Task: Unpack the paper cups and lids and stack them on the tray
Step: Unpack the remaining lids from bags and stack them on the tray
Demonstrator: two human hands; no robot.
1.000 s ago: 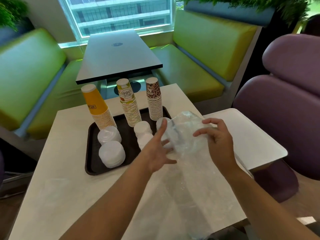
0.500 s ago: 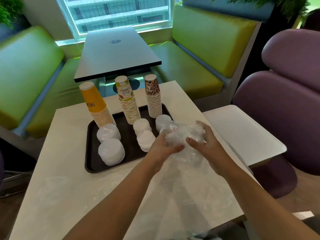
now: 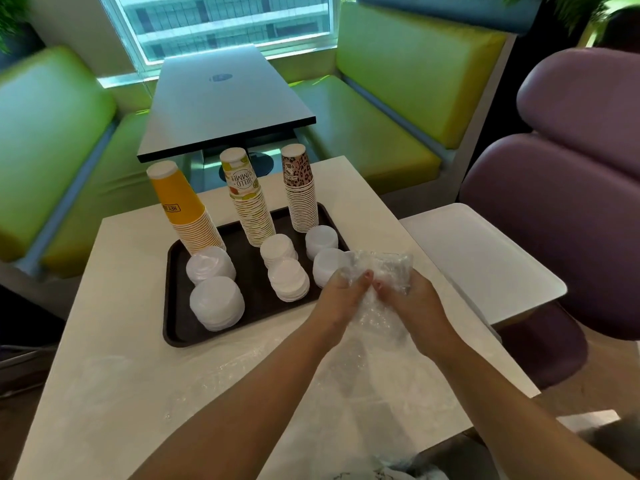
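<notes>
White lids sit in six piles on the dark brown tray, as I count them from the head view: two at its left, two in the middle and two at its right. Behind them stand three upside-down stacks of paper cups: a yellow stack, a fruit-print stack and a leopard-print stack. My left hand and right hand both curl their fingers round a crumpled clear plastic wrapper, bunched between them just beside the tray's right edge and touching the nearest lid pile. More clear plastic film lies flat on the white table under my forearms. The tray's near strip is bare, and the table to the tray's left is open. A white side table adjoins the right edge.
</notes>
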